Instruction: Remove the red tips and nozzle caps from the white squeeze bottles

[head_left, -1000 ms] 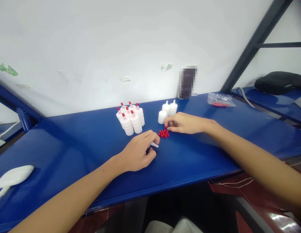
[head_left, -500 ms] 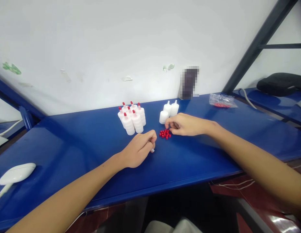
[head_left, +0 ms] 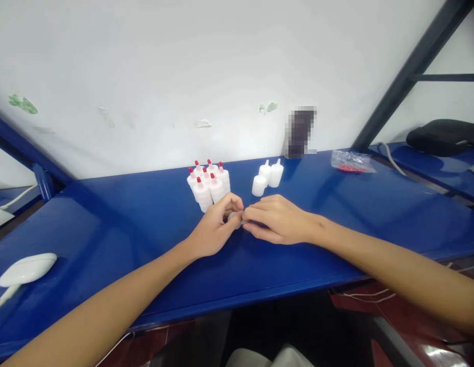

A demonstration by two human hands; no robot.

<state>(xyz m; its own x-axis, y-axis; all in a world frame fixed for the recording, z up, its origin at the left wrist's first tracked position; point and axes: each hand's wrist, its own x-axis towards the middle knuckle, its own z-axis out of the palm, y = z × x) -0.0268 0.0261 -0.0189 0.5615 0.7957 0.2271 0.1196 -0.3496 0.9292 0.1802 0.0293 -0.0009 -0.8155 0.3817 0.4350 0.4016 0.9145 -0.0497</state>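
Observation:
My left hand (head_left: 217, 227) is closed around a small whitish nozzle top (head_left: 233, 220), mostly covered by the fingers. Against its tip, my right hand (head_left: 277, 219) pinches with thumb and fingers; whatever is between them is hidden. Just behind the left hand stand several white bottles (head_left: 201, 193) with red-tipped nozzles, upright in a tight cluster. Beyond the right hand is a white bottle (head_left: 258, 185) without a nozzle. Two white bottles (head_left: 275, 175) with bare white nozzles stand behind it. The loose red caps are out of sight, behind the right hand.
Everything rests on a blue table (head_left: 125, 229) against a white wall. A clear bag (head_left: 352, 162) with red pieces lies at the back right. Near the left edge is a white device (head_left: 28, 270) with a cable. A blurred-out dark item (head_left: 300, 132) leans on the wall.
My right hand has come left and nearer from the pile of red caps to meet my left hand. The left hand has turned and lifted slightly, showing the nozzle top.

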